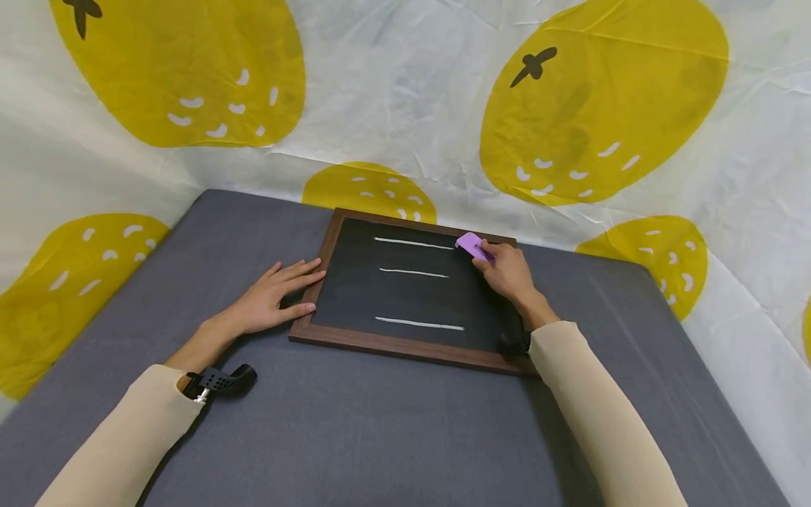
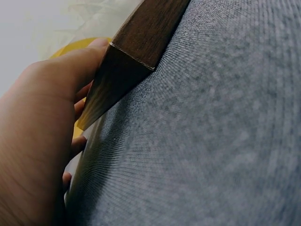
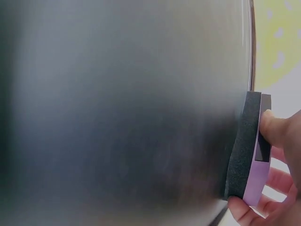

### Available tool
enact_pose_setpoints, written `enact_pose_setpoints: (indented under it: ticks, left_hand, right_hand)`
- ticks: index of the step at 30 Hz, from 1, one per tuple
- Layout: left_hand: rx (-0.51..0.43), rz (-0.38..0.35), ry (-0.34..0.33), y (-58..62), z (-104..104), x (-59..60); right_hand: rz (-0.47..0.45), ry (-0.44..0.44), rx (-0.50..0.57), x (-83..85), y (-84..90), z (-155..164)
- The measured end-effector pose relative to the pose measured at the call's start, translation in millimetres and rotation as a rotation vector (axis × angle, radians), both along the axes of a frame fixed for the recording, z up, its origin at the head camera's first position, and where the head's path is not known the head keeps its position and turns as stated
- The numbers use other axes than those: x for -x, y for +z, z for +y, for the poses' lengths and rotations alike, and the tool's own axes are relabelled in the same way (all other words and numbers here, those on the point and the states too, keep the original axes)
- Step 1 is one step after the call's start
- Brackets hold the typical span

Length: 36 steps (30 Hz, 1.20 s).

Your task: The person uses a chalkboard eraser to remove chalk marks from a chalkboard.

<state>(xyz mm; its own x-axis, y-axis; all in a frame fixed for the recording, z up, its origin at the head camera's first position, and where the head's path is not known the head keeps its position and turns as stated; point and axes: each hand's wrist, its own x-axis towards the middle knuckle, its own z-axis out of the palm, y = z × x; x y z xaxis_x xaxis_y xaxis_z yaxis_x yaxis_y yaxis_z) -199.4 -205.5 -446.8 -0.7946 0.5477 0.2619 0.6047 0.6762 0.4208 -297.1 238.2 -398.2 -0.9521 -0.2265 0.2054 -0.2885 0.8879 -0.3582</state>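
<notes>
A chalkboard point(image 1: 412, 296) in a brown wooden frame lies on the table, with three white chalk lines across it. My right hand point(image 1: 510, 273) grips a purple chalkboard eraser point(image 1: 470, 245) by its sides, near the upper right of the board. In the right wrist view the dark felt side of the eraser point(image 3: 243, 146) faces the board surface, right at it. My left hand point(image 1: 272, 299) rests with spread, straight fingers on the left side of the frame. The left wrist view shows the thumb along the wooden frame point(image 2: 124, 61) at its corner.
The board lies on a grey cloth-covered table point(image 1: 380, 422). Behind it hangs a white curtain point(image 1: 393, 91) printed with large yellow fruit. A black wrist camera mount point(image 1: 222, 380) sits on the left wrist, just in front of the board's left corner.
</notes>
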Motion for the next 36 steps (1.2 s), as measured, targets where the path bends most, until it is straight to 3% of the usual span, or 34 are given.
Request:
enact_pose_setpoints:
  ticks: [23, 27, 36]
  left_hand:
    - [0.011, -0.008, -0.005, 3.2, 0, -2.0]
    - [0.007, 0.009, -0.002, 2.8, 0, -5.7]
    - [0.008, -0.039, 0.013, 1.2, 3, -13.2]
  right_hand:
    - [-0.014, 0.019, 0.065, 3.4, -0.5, -51]
    - [-0.037, 0.036, 0.039, 2.9, 1.3, -60]
    - [-0.096, 0.032, -0.032, 4.6, 4.0, -75]
